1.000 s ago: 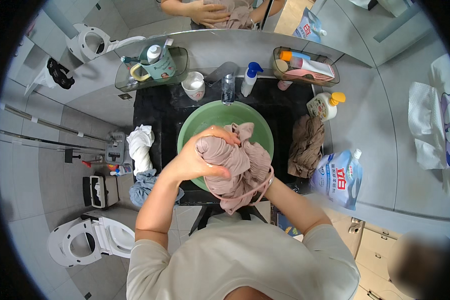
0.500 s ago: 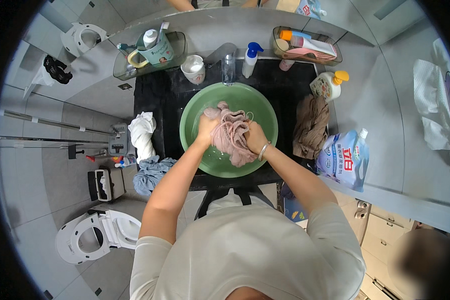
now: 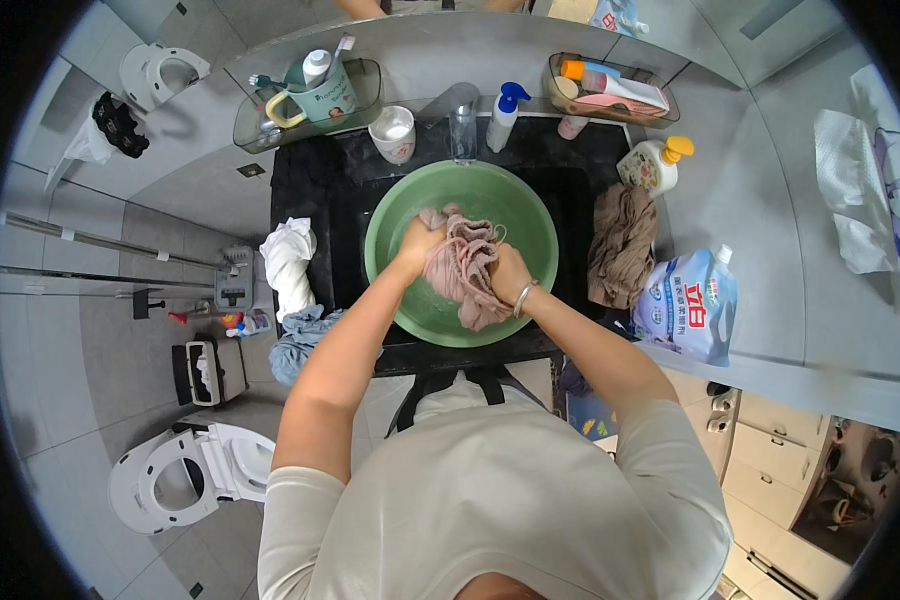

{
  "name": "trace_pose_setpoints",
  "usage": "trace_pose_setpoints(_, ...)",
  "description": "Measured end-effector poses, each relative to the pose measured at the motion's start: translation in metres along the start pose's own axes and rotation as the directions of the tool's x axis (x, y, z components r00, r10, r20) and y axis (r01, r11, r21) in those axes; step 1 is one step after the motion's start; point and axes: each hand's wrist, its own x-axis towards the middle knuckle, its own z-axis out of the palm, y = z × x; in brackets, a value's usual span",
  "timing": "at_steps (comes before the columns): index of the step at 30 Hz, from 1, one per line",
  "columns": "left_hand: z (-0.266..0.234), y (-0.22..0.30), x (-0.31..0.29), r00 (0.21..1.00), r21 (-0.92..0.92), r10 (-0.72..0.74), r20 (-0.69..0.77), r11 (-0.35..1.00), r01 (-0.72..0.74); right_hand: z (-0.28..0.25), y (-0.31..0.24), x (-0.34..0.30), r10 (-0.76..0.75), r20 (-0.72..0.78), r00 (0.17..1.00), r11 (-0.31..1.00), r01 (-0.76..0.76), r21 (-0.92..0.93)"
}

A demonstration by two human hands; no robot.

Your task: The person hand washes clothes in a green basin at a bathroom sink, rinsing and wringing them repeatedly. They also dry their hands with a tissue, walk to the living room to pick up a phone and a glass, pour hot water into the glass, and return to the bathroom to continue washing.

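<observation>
Gripping a dusty-pink, thin, bunched-up fabric garment [image 3: 463,268] from both sides, the two bare hands worked low over a round, pale-green plastic basin [image 3: 460,338]. Left hand [image 3: 422,240] was clamped on the garment's left end; right hand [image 3: 510,272] was closed on its right side, a shiny silver-coloured bangle [image 3: 521,300] at that wrist. Hands stood a little apart, gathered folds filling the gap between them. Fingertips mostly hidden by cloth and knuckles. Clear water showed in the basin around the garment; could not tell how deep the lower folds sat.

Basin rested at the middle of a black, glossy worktop [image 3: 315,190], just below a silver metal faucet [image 3: 462,135]. Behind it, to the left, stood a small white printed cup [image 3: 394,135]; to the right, a translucent bottle with a blue pump top [image 3: 504,118].

Left side: a twisted white cloth [image 3: 289,265], with a crumpled blue-grey cloth [image 3: 300,345] just nearer the person. Right side: a wrinkled brown cloth [image 3: 620,245], near a cream bottle with a yellow pump [image 3: 652,165] and a pale-blue, white-capped plastic pouch [image 3: 682,305].
</observation>
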Motion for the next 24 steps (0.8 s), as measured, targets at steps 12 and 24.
trace_pose_setpoints(12, 0.000, 0.005, -0.014, 0.990, -0.208, -0.023, 0.141, 0.977, 0.053, 0.022, 0.041, -0.022, 0.130, -0.149, 0.980, 0.985, -0.110, 0.134)
trace_pose_setpoints(24, 0.177, 0.040, 0.061, 0.913, -0.014, 0.116, 0.391, 0.993, -0.120, -0.104, 0.068, -0.156, 0.107, -0.635, 0.765, 0.854, 0.256, 0.452)
